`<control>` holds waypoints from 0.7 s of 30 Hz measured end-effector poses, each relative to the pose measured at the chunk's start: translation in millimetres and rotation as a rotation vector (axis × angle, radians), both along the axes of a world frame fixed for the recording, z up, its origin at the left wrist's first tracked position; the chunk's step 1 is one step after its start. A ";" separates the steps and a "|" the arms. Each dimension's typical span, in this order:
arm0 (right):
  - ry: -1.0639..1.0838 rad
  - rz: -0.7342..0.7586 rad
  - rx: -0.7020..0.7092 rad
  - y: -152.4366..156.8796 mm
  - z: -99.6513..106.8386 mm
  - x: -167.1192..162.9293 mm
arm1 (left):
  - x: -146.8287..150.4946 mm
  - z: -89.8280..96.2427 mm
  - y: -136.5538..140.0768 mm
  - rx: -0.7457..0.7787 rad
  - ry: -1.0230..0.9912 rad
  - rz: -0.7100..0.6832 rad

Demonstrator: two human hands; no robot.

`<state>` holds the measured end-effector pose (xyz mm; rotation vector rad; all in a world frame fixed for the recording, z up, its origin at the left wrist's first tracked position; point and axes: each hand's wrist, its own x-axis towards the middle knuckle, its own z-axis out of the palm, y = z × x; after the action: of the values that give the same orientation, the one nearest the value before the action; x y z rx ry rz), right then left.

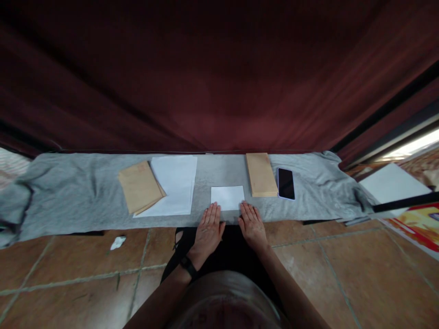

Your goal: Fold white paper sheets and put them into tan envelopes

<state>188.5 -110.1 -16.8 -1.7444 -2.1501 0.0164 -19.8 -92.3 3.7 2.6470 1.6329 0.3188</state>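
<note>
A small white sheet of paper [227, 197], perhaps folded, lies flat in front of me on the grey cloth [219, 171]. My left hand [209, 228] rests palm down at its lower left corner, fingers stretched out. At the lower right corner lies my right hand [253, 225], also flat with its fingers extended. Neither hand grips anything. Left of the small sheet is a stack of larger white paper [176, 183], partly covered by several brown envelopes [140, 186]. A neat pile of brown envelopes [262, 176] sits to the right.
A phone [286, 183] with a dark screen lies beside the right-hand envelope pile. Behind the narrow cloth-covered surface hangs a dark red curtain [219, 91]. A white board-like thing [394, 183] and a red and yellow package [420, 224] are at far right. A crumpled white scrap [118, 242] lies on the tiled floor.
</note>
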 end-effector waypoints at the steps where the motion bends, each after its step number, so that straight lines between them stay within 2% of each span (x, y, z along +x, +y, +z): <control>1: 0.002 -0.006 0.000 -0.4 -0.3 1.0 | -2.0 0.0 -0.3 0.002 -0.001 0.006; 8: 0.040 -0.059 0.008 3.5 3.2 -4.8 | -6.6 3.2 3.4 0.014 -0.057 0.051; 15: 0.058 0.009 0.024 18.8 7.0 -26.3 | 20.1 2.1 35.0 -0.002 -0.093 -0.036; 21: 0.035 -0.013 0.020 16.8 2.3 -25.0 | 29.4 -4.3 54.1 -0.016 -0.046 -0.072</control>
<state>163.5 -93.3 -14.4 -1.7339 -2.1070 0.0211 9.6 -38.2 -0.7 2.6578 1.5167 0.3605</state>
